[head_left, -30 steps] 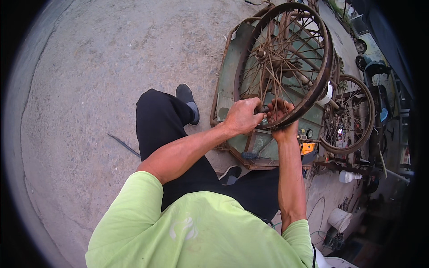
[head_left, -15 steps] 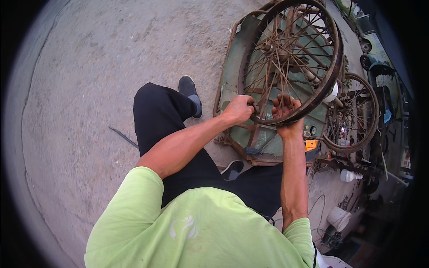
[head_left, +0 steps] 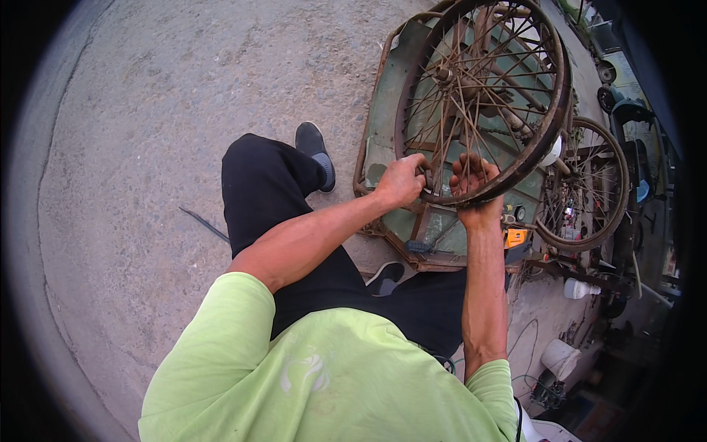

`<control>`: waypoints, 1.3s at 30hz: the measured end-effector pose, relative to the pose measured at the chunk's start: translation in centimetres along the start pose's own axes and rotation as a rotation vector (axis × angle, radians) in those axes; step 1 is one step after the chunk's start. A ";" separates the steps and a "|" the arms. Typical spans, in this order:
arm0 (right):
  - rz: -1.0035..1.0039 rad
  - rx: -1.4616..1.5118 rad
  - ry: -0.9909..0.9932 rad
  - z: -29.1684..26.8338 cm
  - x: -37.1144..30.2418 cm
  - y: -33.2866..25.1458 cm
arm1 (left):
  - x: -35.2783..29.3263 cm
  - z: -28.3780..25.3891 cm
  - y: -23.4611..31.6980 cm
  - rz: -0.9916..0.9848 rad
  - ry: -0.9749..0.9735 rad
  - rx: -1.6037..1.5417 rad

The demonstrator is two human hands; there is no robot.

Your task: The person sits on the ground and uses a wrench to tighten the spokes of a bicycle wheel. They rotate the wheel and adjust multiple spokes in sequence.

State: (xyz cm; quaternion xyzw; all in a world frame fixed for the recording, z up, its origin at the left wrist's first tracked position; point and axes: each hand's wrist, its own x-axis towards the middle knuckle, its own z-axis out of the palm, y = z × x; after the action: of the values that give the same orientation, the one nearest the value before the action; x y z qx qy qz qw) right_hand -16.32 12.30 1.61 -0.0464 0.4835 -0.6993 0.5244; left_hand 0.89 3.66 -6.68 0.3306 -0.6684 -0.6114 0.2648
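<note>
A rusty spoked wheel (head_left: 557, 110) without a visible tyre stands tilted above an upturned green cart with a metal frame (head_left: 384, 140). At its lower left edge, my left hand (head_left: 401, 180) is closed with thumb and forefinger on the rim. Any small thing between those fingertips is too hidden to make out. My right hand (head_left: 479, 188) reaches under the rim at the bottom, palm up. Its blackened fingers curl up inside the rim behind the spokes, and the rim crosses the palm.
A second spoked wheel (head_left: 622, 184) stands to the right. An orange-and-black tool (head_left: 517, 238) lies by my right forearm. White containers (head_left: 560, 359) and clutter line the right side. A dark strip (head_left: 204, 224) lies on the concrete ground (head_left: 147, 147) at left.
The wheel and cart sit slightly further right in view. My left hand has shifted a little right along the rim, its fingers changing position. My right hand stays under the rim.
</note>
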 end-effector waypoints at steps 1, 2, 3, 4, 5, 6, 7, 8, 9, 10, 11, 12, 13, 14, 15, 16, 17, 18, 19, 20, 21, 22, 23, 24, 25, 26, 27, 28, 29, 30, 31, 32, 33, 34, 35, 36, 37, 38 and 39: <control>0.001 0.002 -0.007 0.0 0.0 0.0 | -0.2 0.2 -0.1 0.010 0.027 0.001; 0.002 0.010 -0.009 -0.1 0.0 0.1 | -0.3 0.1 0.2 -0.003 0.022 0.006; 0.003 0.019 -0.011 -0.2 0.0 0.1 | -0.4 0.1 0.5 -0.016 0.018 0.012; 0.003 0.027 -0.012 -0.3 0.0 0.1 | -0.4 0.0 0.8 -0.028 0.013 0.017; 0.003 0.028 -0.008 -0.3 0.0 0.2 | -0.4 0.0 1.0 -0.031 0.007 0.028; 0.003 0.029 -0.004 -0.2 0.0 0.2 | -0.4 -0.1 1.2 -0.034 0.001 0.039; 0.004 0.031 0.000 -0.2 0.0 0.2 | -0.4 -0.2 1.3 -0.037 -0.006 0.051; 0.003 0.030 -0.009 -0.2 0.0 0.3 | -0.2 0.0 1.0 0.009 0.007 0.107; 0.003 0.030 -0.018 -0.2 0.1 0.3 | 0.1 0.1 0.8 0.055 0.021 0.164; 0.003 0.030 -0.027 -0.2 0.1 0.3 | 0.3 0.2 0.5 0.102 0.034 0.220; 0.002 0.028 -0.018 -0.3 0.1 0.3 | 0.4 0.1 0.9 0.115 -0.006 0.245; 0.001 0.027 -0.009 -0.3 0.1 0.3 | 0.4 -0.2 1.3 0.129 -0.046 0.269; 0.001 0.026 0.000 -0.2 0.1 0.2 | 0.4 -0.4 1.7 0.143 -0.085 0.293; 0.005 0.022 0.006 0.0 0.0 0.1 | 0.6 -0.7 1.5 0.166 -0.123 0.278; 0.009 0.018 0.011 0.2 -0.1 0.0 | 0.8 -0.9 1.3 0.189 -0.161 0.263; 0.013 0.013 0.017 0.4 -0.1 0.0 | 0.9 -1.2 1.1 0.211 -0.198 0.247; 0.018 0.016 0.007 0.2 0.0 -0.1 | 0.9 -1.6 1.3 0.204 -0.232 0.246; 0.022 0.018 -0.003 -0.1 0.1 -0.3 | 0.9 -2.0 1.5 0.197 -0.267 0.244; 0.027 0.020 -0.012 -0.3 0.2 -0.4 | 0.9 -2.3 1.7 0.190 -0.301 0.243; 0.023 0.014 -0.013 -0.2 0.1 -0.4 | 1.0 -2.5 1.9 0.190 -0.316 0.264; 0.019 0.008 -0.013 -0.1 0.0 -0.6 | 1.1 -2.7 2.0 0.190 -0.332 0.285; 0.014 0.002 -0.012 0.0 0.0 -0.6 | 1.1 -2.7 2.1 0.190 -0.348 0.307; 0.012 -0.001 -0.018 0.0 0.0 -0.6 | 1.0 -2.6 2.3 0.195 -0.339 0.313; 0.010 -0.004 -0.023 0.0 0.0 -0.7 | 0.8 -2.3 2.5 0.200 -0.330 0.319; 0.008 -0.006 -0.028 0.0 0.0 -0.7 | 0.6 -2.1 2.7 0.205 -0.322 0.325; 0.011 -0.005 -0.035 0.1 -0.1 -0.7 | 0.6 -1.8 2.1 0.221 -0.274 0.299; 0.013 -0.003 -0.043 0.3 -0.1 -0.7 | 0.6 -1.4 1.5 0.238 -0.226 0.272; 0.016 -0.001 -0.050 0.4 -0.1 -0.7 | 0.7 -1.2 0.9 0.254 -0.178 0.246; 0.012 -0.001 -0.046 0.3 -0.2 -0.8 | 0.7 -1.3 1.2 0.210 -0.187 0.228; 0.008 -0.001 -0.043 0.2 -0.2 -0.8 | 0.7 -1.6 1.4 0.165 -0.196 0.211; 0.003 -0.001 -0.040 0.1 -0.2 -0.8 | 0.8 -1.8 1.7 0.121 -0.204 0.194; 0.006 0.004 -0.041 0.2 -0.2 -0.8 | 0.7 -1.5 1.2 0.136 -0.172 0.186; 0.009 0.010 -0.043 0.2 -0.2 -0.7 | 0.5 -1.2 0.7 0.150 -0.139 0.177; 0.012 0.015 -0.044 0.3 -0.2 -0.7 | 0.4 -1.0 0.2 0.165 -0.107 0.168; 0.008 0.012 -0.047 0.3 -0.2 -0.7 | 0.6 -1.0 0.3 0.134 -0.131 0.149; 0.004 0.009 -0.050 0.3 -0.2 -0.6 | 1.0 -1.2 0.3 0.102 -0.155 0.129; 0.000 0.006 -0.053 0.3 -0.2 -0.6 | 1.2 -1.3 0.4 0.070 -0.179 0.109; 0.001 0.010 -0.054 0.3 -0.2 -0.7 | 1.2 -1.2 0.6 0.021 -0.199 0.039; 0.003 0.014 -0.055 0.2 -0.2 -0.7 | 1.2 -1.2 0.8 -0.029 -0.218 -0.032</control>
State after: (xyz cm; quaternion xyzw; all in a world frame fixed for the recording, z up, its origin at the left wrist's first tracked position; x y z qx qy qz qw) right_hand -16.57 12.34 2.30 -0.0612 0.4640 -0.7004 0.5389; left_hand 0.93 2.02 -5.85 0.2673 -0.6787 -0.6580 0.1869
